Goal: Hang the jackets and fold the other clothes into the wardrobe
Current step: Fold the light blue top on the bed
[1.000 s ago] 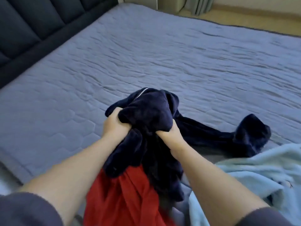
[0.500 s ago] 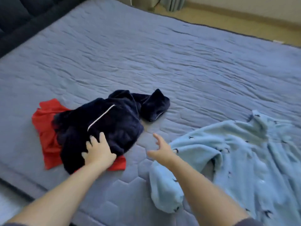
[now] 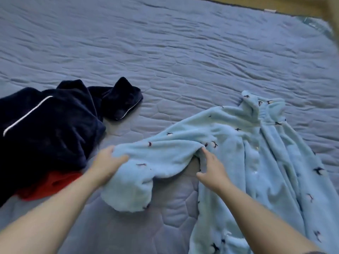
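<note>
A light blue fleece garment (image 3: pixel 256 162) with small dark bird prints lies spread over the right half of the bed. My left hand (image 3: pixel 106 162) grips the end of its sleeve, which is lifted off the cover. My right hand (image 3: pixel 211 167) reaches under the sleeve near the armpit, fingers extended and touching the fabric. A dark navy fleece garment (image 3: pixel 51 129) with white piping lies crumpled at the left, on top of a red garment (image 3: pixel 51 184).
The grey-blue quilted bed cover (image 3: pixel 174 52) stretches away behind the clothes. A strip of wooden floor (image 3: pixel 275 4) shows past the bed's far right edge.
Both hands let go of the navy garment, which now lies at the left on the red one. They moved right, and my left hand took hold of the blue sleeve.
</note>
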`<state>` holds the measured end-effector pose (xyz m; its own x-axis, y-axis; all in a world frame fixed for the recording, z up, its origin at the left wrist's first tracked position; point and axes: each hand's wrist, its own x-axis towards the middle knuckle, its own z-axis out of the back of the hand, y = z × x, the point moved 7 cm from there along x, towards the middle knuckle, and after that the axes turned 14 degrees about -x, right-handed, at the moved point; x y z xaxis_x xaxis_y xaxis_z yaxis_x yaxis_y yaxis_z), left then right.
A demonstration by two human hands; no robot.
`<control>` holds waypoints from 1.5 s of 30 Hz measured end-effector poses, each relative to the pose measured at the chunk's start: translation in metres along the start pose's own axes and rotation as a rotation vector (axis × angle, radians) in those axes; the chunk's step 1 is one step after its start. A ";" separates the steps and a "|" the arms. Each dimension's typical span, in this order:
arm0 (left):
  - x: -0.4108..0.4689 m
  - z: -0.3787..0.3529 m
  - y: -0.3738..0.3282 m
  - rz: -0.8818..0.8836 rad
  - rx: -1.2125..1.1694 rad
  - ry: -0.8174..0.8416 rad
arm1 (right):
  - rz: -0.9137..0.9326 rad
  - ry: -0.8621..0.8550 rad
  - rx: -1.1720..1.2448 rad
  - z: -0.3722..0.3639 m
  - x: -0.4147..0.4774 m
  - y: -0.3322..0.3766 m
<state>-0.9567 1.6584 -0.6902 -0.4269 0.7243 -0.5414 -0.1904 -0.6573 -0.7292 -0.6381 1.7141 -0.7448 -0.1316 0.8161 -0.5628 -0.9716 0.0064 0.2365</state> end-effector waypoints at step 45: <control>-0.280 -0.110 0.246 0.427 0.126 -0.171 | 0.032 -0.120 -0.185 -0.091 -0.206 -0.137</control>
<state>-0.7868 1.3166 -0.7633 -0.6274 0.3466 -0.6973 -0.0675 -0.9163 -0.3948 -0.4961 1.4922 -0.7335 -0.1496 0.8771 -0.4565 -0.9882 -0.1179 0.0973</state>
